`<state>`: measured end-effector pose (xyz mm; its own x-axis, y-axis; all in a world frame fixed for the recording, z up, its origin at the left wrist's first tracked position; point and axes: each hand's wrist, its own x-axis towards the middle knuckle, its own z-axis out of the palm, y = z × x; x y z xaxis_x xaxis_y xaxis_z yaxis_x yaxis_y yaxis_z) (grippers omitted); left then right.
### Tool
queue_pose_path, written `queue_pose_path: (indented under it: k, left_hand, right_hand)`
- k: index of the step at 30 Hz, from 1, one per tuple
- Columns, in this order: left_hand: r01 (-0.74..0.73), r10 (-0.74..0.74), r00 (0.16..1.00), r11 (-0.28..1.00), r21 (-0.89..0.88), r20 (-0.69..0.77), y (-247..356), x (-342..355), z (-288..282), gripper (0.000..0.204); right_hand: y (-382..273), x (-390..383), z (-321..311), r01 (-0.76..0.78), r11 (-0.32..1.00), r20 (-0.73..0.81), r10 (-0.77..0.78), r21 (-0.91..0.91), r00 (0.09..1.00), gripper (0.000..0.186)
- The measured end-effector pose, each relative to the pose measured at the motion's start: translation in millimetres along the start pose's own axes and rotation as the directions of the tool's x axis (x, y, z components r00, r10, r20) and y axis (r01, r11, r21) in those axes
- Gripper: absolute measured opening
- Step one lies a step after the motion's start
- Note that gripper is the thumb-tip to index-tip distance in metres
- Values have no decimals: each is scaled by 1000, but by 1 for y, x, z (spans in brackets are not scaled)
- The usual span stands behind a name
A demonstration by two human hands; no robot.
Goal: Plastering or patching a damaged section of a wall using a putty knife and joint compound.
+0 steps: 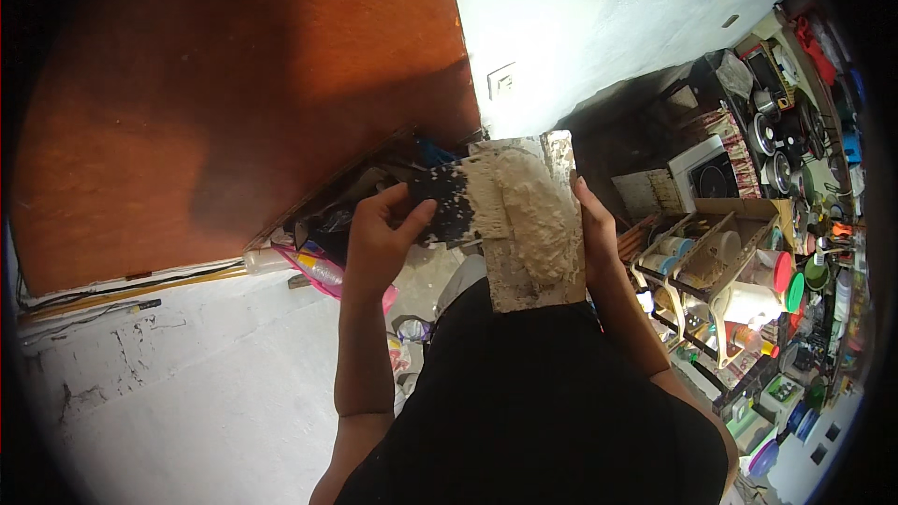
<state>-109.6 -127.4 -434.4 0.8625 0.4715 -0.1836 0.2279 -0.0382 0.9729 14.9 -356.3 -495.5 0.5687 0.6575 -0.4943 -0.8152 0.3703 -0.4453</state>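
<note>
Pinched in my left hand is a black putty spreader, flecked with pale spots. A beige smear coats its far side, where it meets the mound of putty. That thick, rough mound lies on a worn rectangular board, streaked with dried residue. My right hand grips the board by its right edge, fingers partly hidden behind it. The board is in front of my black-clothed torso.
A reddish-brown panel rises at the upper left, above a whitish wall. White wall with a switch plate stands ahead. On the right, a rack holds jars, beside crowded kitchenware. Bags lie below my left forearm.
</note>
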Motion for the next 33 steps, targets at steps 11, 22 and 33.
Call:
queue_pose_path:
  k: [11, 22, 33]
  left_hand:
    - [44, -37, 990, 998, -41, 139, 5, 9, -1, 18]
    - [88, -77, 970, 995, -39, 230, -19, -9, 4, 15]
    - [110, -105, 966, 994, -7, 238, -16, -14, 8, 14]
  right_hand:
    - [-3, -10, 18, 74, 996, -26, -75, -58, 997, 59]
    - [-4, -14, 32, 93, 996, -13, -93, -8, 996, 58]
    - [5, -6, 14, 113, 993, -53, -110, 46, 992, 58]
